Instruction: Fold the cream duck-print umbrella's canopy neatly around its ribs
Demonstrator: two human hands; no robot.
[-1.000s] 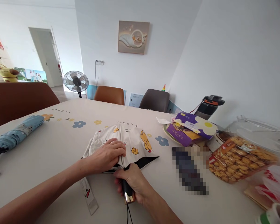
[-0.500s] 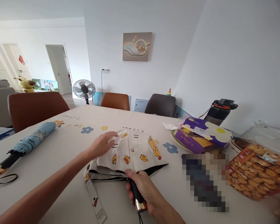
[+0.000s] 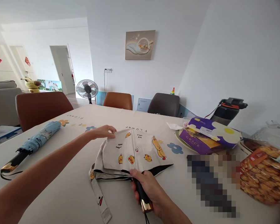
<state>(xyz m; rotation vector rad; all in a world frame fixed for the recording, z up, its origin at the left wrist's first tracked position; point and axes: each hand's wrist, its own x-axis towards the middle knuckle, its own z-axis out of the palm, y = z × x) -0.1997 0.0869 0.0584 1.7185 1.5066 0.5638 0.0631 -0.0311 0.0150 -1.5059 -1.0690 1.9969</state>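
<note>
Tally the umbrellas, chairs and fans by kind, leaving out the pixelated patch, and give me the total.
Umbrellas: 2, the white umbrella and the blue umbrella
Chairs: 3, the reddish-brown chair, the orange-brown chair and the grey chair
Fans: 1, the black fan
Total: 6

Room is found over the tablecloth [image 3: 102, 114] beyond the white umbrella [image 3: 142, 143]. Passage is obstructed leftward by the left forearm [image 3: 53, 168], rightward by the purple box [image 3: 192, 140].
</note>
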